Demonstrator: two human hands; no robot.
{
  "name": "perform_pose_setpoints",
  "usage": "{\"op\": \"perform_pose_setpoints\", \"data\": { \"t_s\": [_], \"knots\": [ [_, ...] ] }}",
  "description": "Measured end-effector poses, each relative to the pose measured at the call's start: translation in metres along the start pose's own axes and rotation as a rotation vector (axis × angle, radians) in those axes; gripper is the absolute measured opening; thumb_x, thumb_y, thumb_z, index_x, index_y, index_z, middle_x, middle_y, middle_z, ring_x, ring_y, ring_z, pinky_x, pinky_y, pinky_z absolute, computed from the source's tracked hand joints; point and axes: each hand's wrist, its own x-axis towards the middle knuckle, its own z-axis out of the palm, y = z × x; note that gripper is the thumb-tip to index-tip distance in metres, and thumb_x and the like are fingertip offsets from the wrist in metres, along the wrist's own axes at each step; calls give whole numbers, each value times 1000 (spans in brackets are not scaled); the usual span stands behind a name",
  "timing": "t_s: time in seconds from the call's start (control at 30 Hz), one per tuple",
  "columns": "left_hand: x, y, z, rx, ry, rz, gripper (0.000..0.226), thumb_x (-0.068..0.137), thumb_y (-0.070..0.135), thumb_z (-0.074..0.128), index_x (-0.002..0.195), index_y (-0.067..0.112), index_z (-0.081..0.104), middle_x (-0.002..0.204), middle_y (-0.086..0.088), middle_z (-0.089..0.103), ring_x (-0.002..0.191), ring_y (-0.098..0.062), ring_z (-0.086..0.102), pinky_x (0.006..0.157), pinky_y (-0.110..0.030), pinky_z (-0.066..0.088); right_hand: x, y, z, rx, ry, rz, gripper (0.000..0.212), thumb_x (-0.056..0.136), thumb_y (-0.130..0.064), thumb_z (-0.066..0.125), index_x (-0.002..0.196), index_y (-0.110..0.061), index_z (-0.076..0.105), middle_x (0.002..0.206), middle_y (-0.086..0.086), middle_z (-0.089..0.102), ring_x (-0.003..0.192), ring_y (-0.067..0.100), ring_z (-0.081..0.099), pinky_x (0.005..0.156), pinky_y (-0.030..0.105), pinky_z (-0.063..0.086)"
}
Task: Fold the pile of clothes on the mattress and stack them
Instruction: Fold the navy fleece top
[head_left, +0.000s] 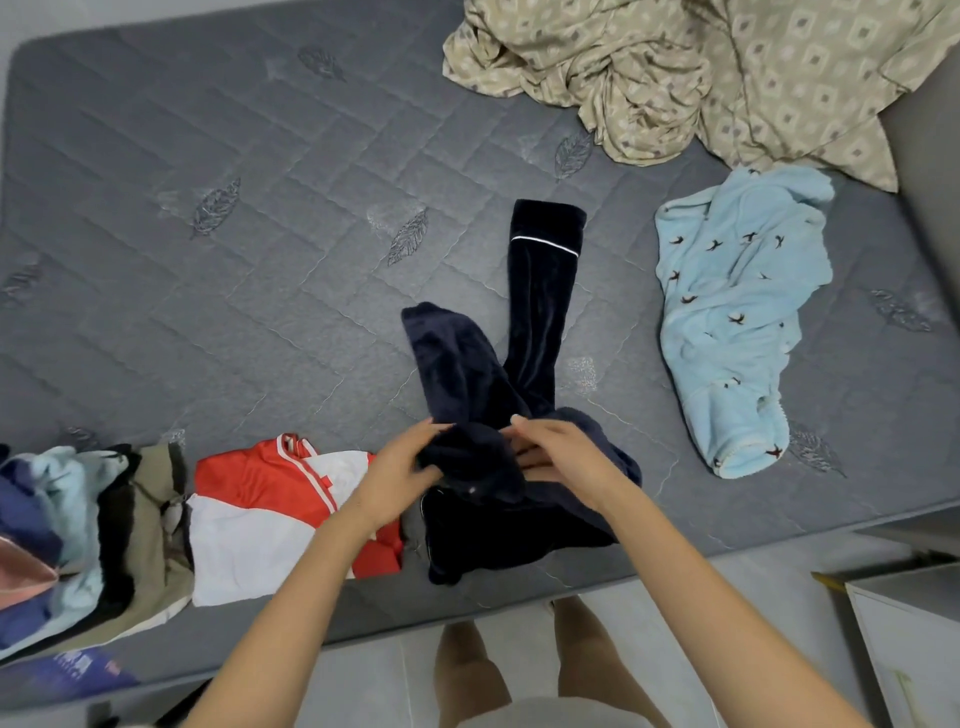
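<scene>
1. Your left hand (400, 478) and right hand (561, 457) are bare.
2. Both forearms (291, 613) are bare too, right down to the bottom edge of the view.
3. A pale, off-white garment (550, 714) covers you at the bottom edge; whether it is a shirt hem or shorts is unclear.
4. Your legs (467, 670) below it are bare.

Nothing legible here. The one candidate is a patch of pale print on a dark blue item (72, 667) at the lower left, by the near edge of the mattress (260, 208). It is too small and blurred to give up a single letter or number.
</scene>
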Motion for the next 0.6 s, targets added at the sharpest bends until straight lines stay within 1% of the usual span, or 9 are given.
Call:
{"op": "perform_pose_setpoints", "data": {
  "t_s": [0.07, 0.1, 0.17, 0.23, 0.3, 0.33, 0.43, 0.53, 0.6],
  "knots": [
    [-10, -11, -28, -57, 243, -105, 28, 85, -11, 61, 112, -4, 61, 104, -2, 65, 88, 5, 60, 83, -12, 44, 12, 12, -16, 10, 250, -91, 23, 95, -25, 60, 107, -7, 67, 99, 12, 67, 84, 18, 67, 76, 27, 58],
    [-15, -18, -44, -96, 356, -152, 24, 88, -5, 60, 112, -2, 61, 104, -5, 66, 86, 1, 60, 78, -7, 43, 17, 20, -25, -21, 326, -115, 24, 93, -22, 63, 111, -6, 65, 98, 9, 68, 86, 16, 65, 80, 27, 56],
    [-23, -34, -73, -198, 566, -225, 23, 94, 6, 56, 117, 2, 60, 112, -6, 64, 98, -9, 59, 84, -10, 45, 27, 35, -41, -123, 361, -98, 30, 91, -18, 66, 118, -7, 61, 90, -1, 66, 92, 16, 63, 87, 31, 53],
    [-27, -51, -97, -248, 796, -295, 27, 96, 14, 55, 120, 0, 58, 114, -6, 61, 99, -6, 58, 89, -18, 46, 35, 49, -49, -206, 326, -37, 38, 88, -19, 70, 124, -10, 58, 92, -2, 64, 97, 17, 61, 86, 30, 49],
    [-27, -68, -115, -265, 1018, -343, 32, 96, 18, 56, 121, -2, 58, 111, -7, 60, 88, 7, 58, 85, -10, 45, 42, 60, -49, -262, 338, -22, 46, 85, -19, 74, 127, -13, 57, 109, 3, 61, 103, 18, 59, 85, 26, 43],
    [-25, -78, -122, -274, 1093, -366, 34, 96, 21, 56, 121, -2, 57, 110, -6, 59, 86, 7, 58, 80, -4, 42, 46, 66, -48, -290, 351, -31, 51, 83, -19, 75, 130, -14, 55, 117, 5, 57, 106, 17, 56, 86, 24, 40],
    [-16, -104, -123, -318, 1114, -452, 37, 96, 24, 56, 124, 0, 56, 111, -4, 58, 102, -9, 54, 77, -4, 41, 59, 83, -40, -357, 341, -59, 68, 80, -18, 78, 139, -15, 45, 132, -1, 48, 122, 13, 44, 95, 22, 34],
    [-4, -120, -106, -314, 1061, -483, 36, 95, 23, 57, 124, 1, 56, 111, -2, 59, 103, -11, 54, 74, -2, 41, 72, 98, -31, -385, 332, -46, 84, 78, -17, 80, 147, -12, 34, 147, 1, 39, 136, 15, 35, 102, 23, 31],
    [2, -127, -99, -334, 1063, -484, 34, 95, 23, 58, 122, 4, 58, 111, 0, 60, 103, -10, 56, 77, -3, 42, 81, 106, -26, -392, 327, -31, 88, 77, -18, 81, 149, -13, 30, 152, 4, 35, 141, 20, 32, 105, 26, 30]
  ]
}}
